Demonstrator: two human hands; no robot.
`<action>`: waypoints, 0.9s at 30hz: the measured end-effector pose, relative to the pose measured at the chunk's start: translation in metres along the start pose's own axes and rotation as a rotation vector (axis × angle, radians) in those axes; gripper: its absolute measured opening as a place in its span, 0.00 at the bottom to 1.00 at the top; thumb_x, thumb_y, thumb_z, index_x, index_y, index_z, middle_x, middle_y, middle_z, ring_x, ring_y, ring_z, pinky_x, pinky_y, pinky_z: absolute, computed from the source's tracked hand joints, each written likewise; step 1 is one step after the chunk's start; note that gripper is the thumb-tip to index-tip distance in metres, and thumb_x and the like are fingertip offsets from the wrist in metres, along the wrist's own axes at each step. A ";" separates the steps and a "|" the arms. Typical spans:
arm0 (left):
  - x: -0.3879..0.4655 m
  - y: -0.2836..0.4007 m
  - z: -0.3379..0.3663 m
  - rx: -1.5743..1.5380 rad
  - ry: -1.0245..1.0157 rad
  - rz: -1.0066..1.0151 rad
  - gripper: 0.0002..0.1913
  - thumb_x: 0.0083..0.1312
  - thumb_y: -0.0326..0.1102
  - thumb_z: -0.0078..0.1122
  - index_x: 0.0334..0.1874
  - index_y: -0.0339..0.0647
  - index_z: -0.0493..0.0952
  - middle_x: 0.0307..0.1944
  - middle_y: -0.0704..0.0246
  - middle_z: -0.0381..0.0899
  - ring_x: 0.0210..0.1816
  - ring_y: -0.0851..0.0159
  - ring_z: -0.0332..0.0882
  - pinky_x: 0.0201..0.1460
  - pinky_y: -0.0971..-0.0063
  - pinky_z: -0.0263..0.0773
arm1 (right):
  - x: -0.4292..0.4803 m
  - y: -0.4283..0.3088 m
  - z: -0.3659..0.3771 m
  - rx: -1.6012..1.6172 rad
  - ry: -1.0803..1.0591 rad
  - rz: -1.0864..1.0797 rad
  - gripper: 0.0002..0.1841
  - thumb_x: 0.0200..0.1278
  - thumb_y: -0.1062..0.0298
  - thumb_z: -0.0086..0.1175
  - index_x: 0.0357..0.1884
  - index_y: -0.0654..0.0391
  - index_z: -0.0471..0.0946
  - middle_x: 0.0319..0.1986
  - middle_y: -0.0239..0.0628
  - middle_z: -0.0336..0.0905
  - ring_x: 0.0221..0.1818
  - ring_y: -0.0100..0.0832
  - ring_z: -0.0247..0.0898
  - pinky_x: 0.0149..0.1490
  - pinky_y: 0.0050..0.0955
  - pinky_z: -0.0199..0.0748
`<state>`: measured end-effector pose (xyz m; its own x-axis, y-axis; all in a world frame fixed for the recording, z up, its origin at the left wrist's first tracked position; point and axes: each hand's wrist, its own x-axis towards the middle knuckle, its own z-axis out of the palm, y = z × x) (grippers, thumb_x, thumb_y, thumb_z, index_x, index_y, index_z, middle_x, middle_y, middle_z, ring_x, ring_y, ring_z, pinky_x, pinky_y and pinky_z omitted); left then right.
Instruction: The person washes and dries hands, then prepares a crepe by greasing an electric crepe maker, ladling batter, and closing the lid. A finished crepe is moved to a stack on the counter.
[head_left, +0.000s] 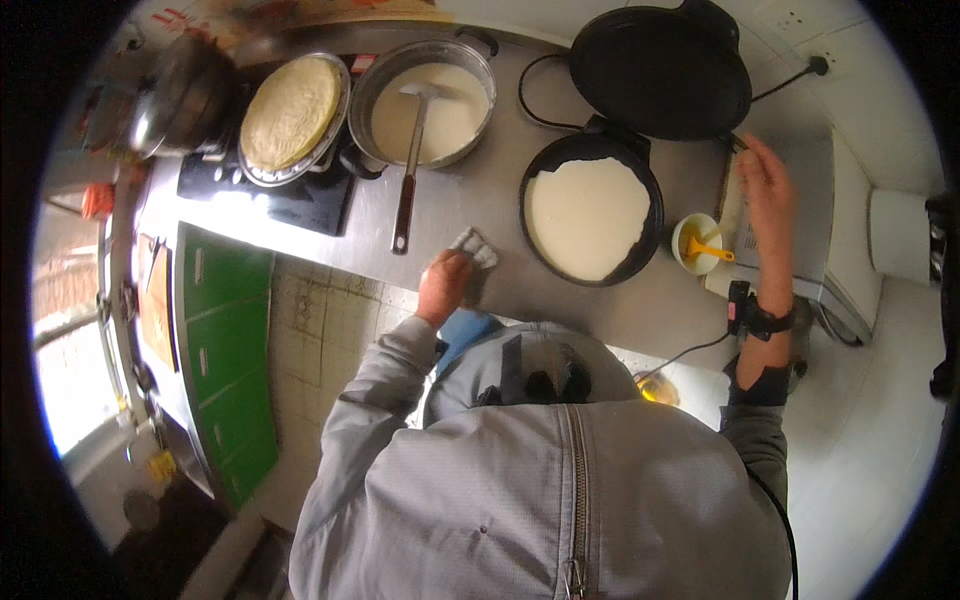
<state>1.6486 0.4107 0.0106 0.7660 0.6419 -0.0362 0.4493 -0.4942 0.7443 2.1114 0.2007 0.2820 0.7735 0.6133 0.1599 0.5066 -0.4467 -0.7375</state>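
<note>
My left hand (442, 285) is closed on a crumpled cloth (476, 249) at the front of the steel countertop. On the right, my right hand (766, 176) is raised near the lower edge of the open black lid of an electric griddle (660, 71); a short dark piece shows at its fingertips, and its grip is unclear. Pale batter (587, 217) covers most of the round lower griddle plate, with a ragged edge. A white bowl (684, 238) beside the plate holds yellowish liquid and a yellow-orange brush (709, 250).
A pot of batter (360, 112) with a metal ladle (412, 172) across it stands left of the griddle. Further left, a stack of flat pancakes (291, 116) lies on a round rack over a black cooktop (300, 202). A metal appliance (802, 217) stands at right. Cords run behind the lid.
</note>
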 end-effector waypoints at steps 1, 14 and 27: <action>0.000 0.004 0.013 -0.121 -0.014 -0.120 0.11 0.74 0.37 0.63 0.49 0.39 0.87 0.48 0.56 0.86 0.50 0.43 0.85 0.54 0.54 0.80 | 0.013 0.008 -0.004 0.020 0.010 0.022 0.21 0.84 0.52 0.58 0.69 0.49 0.84 0.51 0.34 0.89 0.48 0.26 0.84 0.52 0.27 0.82; -0.022 0.072 0.105 -1.609 -0.351 -0.911 0.21 0.88 0.36 0.45 0.72 0.27 0.74 0.67 0.57 0.83 0.66 0.55 0.83 0.72 0.60 0.79 | 0.145 0.009 0.026 -0.141 0.166 -0.531 0.29 0.87 0.45 0.47 0.81 0.49 0.71 0.75 0.47 0.72 0.76 0.46 0.69 0.79 0.45 0.65; -0.013 0.106 0.125 -1.966 -0.277 -0.780 0.20 0.86 0.35 0.47 0.75 0.35 0.72 0.69 0.62 0.81 0.69 0.61 0.79 0.76 0.66 0.72 | 0.154 -0.050 0.015 -0.126 -0.284 -0.352 0.22 0.82 0.45 0.58 0.54 0.57 0.87 0.38 0.33 0.86 0.42 0.27 0.79 0.52 0.30 0.77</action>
<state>1.7431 0.2770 0.0065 0.8208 0.1885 -0.5392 -0.1756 0.9815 0.0758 2.1992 0.3270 0.3338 0.4202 0.8880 0.1869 0.7752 -0.2442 -0.5826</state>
